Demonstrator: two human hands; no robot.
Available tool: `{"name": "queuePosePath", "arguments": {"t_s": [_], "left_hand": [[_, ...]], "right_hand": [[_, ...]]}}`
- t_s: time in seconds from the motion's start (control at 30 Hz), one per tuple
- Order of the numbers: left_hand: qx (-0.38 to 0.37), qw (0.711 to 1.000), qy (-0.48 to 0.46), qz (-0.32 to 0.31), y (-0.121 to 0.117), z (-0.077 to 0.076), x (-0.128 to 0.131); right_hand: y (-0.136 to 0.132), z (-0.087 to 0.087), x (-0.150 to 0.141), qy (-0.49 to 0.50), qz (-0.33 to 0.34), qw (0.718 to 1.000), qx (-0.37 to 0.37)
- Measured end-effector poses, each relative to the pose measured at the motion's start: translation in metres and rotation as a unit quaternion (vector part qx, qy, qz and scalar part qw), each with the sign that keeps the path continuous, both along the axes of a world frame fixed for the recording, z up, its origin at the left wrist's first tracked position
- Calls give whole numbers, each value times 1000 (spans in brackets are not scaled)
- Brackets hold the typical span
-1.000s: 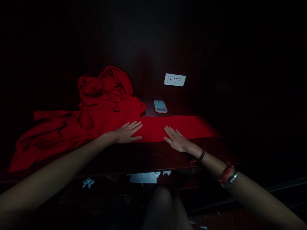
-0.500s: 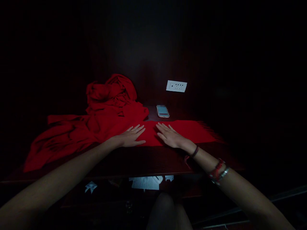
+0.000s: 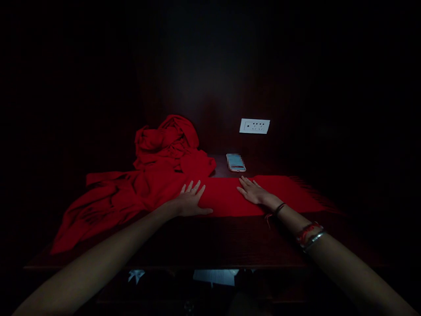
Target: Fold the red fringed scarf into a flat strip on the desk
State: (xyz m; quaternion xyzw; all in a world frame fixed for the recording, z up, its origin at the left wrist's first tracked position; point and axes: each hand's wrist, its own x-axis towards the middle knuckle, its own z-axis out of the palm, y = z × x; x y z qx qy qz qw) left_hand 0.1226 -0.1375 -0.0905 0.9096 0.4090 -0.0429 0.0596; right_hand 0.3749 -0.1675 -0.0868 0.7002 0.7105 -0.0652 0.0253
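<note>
A red fringed scarf (image 3: pixel 226 199) lies across the dark wooden desk, its right part flat and its fringe at the right end. On the left the same red cloth (image 3: pixel 171 160) is bunched in a loose heap. My left hand (image 3: pixel 193 202) rests on the scarf near the heap, fingers spread, a ring on one finger. Farther right, my right hand (image 3: pixel 255 193) lies flat on the smooth part with its fingers stretched out. Neither hand grips the cloth.
Behind the scarf a phone (image 3: pixel 236 163) lies on the desk (image 3: pixel 223 241). A white wall socket (image 3: pixel 255 126) sits above it. Below the desk edge are papers (image 3: pixel 215 277) and a small pale folded piece (image 3: pixel 136 275). The surroundings are very dark.
My hands have moved apart, the right one sliding right along the scarf. The view has shifted, so the desk things appear lower and farther right.
</note>
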Motion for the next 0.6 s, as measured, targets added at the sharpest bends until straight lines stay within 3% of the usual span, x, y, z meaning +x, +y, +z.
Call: {"name": "queuePosePath", "arguments": {"t_s": [0.07,0.17,0.3,0.37,0.47,0.6], "left_hand": [[-2,1000,6,2,-2,2,0],[0,1000,12,10,-4,5,1],[-2,1000,14,16,-4,4,2],[-1,1000,14,19,-2,2,1],[-4,1000,13,20,0,0,1],[-8,1000,7,16,3,-2,1]], "right_hand": [[3,5,-10,5,14,1000,16],[15,8,-49,37,90,994,58],[31,1,-85,50,132,990,25],[33,-4,-75,41,114,993,9],[29,-8,-32,18,47,999,0],[11,1,15,-19,-47,998,29]]}}
